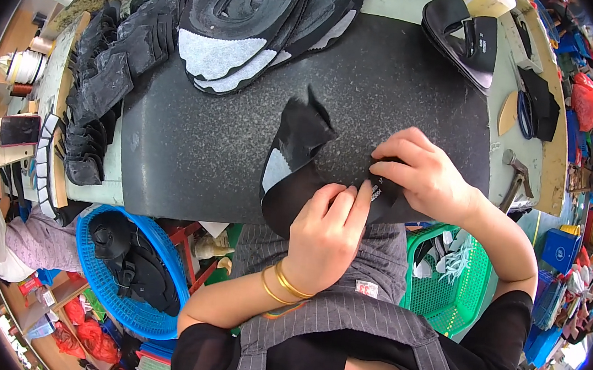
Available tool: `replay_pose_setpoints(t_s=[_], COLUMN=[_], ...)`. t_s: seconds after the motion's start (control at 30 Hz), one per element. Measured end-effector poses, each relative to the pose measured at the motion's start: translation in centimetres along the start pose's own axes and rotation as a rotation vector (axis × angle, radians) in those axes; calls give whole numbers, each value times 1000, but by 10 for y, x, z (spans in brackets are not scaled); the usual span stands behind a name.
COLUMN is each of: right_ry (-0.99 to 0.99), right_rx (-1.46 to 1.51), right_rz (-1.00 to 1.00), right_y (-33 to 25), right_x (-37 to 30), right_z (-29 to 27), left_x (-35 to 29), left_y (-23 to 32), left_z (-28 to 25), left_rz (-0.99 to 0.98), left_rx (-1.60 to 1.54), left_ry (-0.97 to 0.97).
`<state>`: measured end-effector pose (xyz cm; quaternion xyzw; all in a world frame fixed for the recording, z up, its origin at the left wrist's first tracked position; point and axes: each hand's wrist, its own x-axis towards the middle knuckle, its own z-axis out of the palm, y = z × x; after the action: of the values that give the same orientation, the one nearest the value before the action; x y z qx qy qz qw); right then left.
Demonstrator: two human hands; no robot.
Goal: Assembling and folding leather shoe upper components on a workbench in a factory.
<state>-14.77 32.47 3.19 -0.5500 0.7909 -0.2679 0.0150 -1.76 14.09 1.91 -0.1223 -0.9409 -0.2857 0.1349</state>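
Head view: both hands pinch a black shoe piece (298, 164) at the near edge of the dark tabletop (208, 134). Left hand (326, 231) grips its lower edge; right hand (422, 176) pinches its right end.

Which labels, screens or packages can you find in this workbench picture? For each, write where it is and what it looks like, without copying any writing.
Phone: far left edge of the bench, flat rectangle, dark reddish screen, white cable beside it.
Small label: sewn on the grey striped apron below the left hand, white rectangle with red marks.
Red bags: right of the bench, crumpled shiny plastic.
Blue box: lower right, plain rectangular.
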Motion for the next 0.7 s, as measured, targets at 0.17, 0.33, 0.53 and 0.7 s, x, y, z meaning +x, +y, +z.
replay_pose_setpoints(t_s=[0.17, 0.33, 0.53, 0.7], right_ry=[-88, 75, 78, 90], right_rx=[-214, -278, -396, -439], right_rz=[-96, -260, -266, -272], right_y=[-5, 4, 2, -2], right_x=[-2, -9, -3, -19], right_z=[-8, 1, 3, 2], left_x=[-6, -5, -2, -4], left_y=[1, 2, 4, 7], left_z=[9, 13, 7, 11], left_rz=[68, 120, 148, 150], left_rx=[152, 213, 231, 276], left_ry=[73, 88, 44, 44])
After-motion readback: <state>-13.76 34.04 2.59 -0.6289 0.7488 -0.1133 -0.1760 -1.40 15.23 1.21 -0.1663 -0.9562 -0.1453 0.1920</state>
